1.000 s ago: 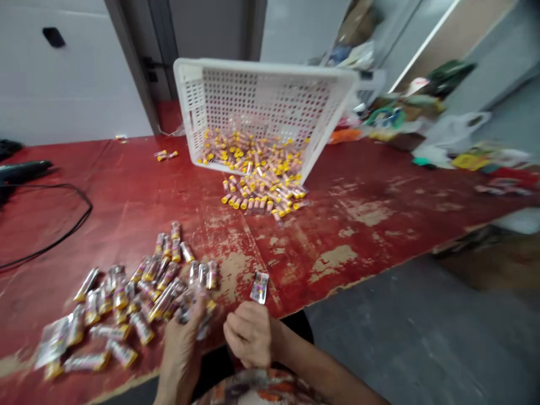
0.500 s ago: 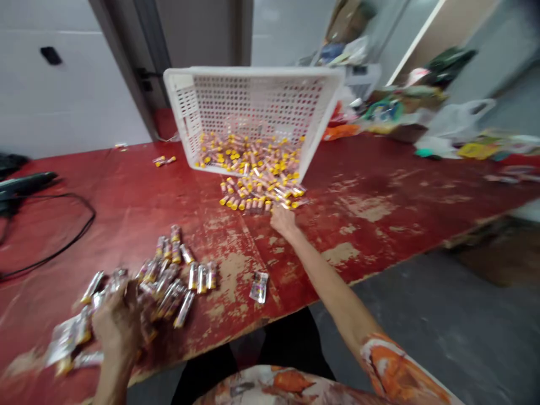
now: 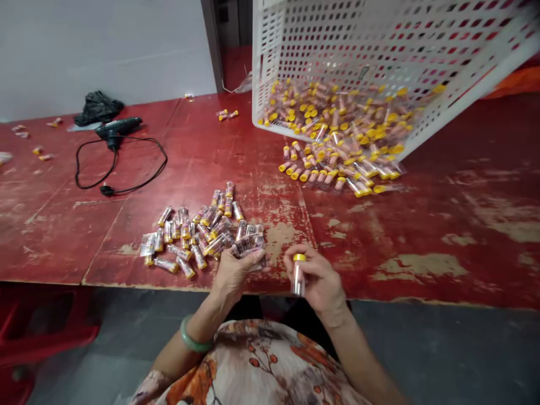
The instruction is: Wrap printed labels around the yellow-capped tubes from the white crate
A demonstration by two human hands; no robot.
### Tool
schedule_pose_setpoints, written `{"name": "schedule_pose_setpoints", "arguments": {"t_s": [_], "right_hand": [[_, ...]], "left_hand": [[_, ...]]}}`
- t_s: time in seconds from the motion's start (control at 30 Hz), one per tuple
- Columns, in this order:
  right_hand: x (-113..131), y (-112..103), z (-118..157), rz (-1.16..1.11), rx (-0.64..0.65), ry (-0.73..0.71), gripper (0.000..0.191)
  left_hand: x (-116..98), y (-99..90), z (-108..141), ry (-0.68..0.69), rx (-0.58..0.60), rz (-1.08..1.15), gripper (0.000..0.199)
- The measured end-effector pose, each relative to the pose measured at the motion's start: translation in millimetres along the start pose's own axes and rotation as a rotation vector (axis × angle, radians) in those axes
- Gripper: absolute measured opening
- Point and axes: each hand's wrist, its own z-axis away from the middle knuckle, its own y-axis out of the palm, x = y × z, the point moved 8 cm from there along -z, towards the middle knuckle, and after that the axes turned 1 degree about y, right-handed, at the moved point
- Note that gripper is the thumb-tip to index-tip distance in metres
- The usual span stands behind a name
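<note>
My right hand point(image 3: 315, 281) pinches a small transparent tube with a yellow cap point(image 3: 298, 274), held upright between fingers and thumb. My left hand point(image 3: 234, 275) is shut on a transparent plastic sleeve with a tube inside point(image 3: 250, 245). Just left of that hand lies a loose heap of sleeved tubes point(image 3: 196, 239) on the red table point(image 3: 439, 216). Farther off, a white perforated plastic crate point(image 3: 379, 39) rests tipped on its edge, with many yellow-capped tubes point(image 3: 333, 135) inside and spilling out onto the table in front.
A black glue gun point(image 3: 118, 127) with a black cord point(image 3: 122, 185) and a black bag point(image 3: 98, 108) lie at the far left. A few stray tubes point(image 3: 225, 115) sit behind the heap. The table's front edge runs just beyond my hands.
My right hand has come back from the spilled tubes holding one capped tube. My left hand has moved right with a sleeve. The view has tilted, so the crate looks larger.
</note>
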Motion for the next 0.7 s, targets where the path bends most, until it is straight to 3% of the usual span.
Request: {"name": "schedule_pose_setpoints", "arguments": {"t_s": [0.1,0.27,0.43,0.57,0.7], "right_hand": [[-5.7,14.3,3.8,0.242,-0.074,-0.062,0.019],[24.1,21.7,5.2,0.566,-0.095,-0.31,0.01],[12.6,8.8,-11.1,0.501,-0.039,-0.073,0.006],[24.0,1.2,-16.0,0.519,-0.058,-0.106,0.008],[35.8,-4.0,-3.7,0.432,-0.033,-0.109,0.021]], "left_hand": [[4.5,-2.3,-1.2,0.072,-0.05,-0.006,0.03],[13.0,-2.7,1.6,0.036,-0.084,-0.053,0.035],[17.5,4.8,-1.8,-0.088,-0.013,-0.084,0.039],[17.1,6.1,-9.7,-0.093,0.022,-0.113,0.03],[9.5,2.6,-10.0,-0.024,-0.072,-0.038,0.033]]}}
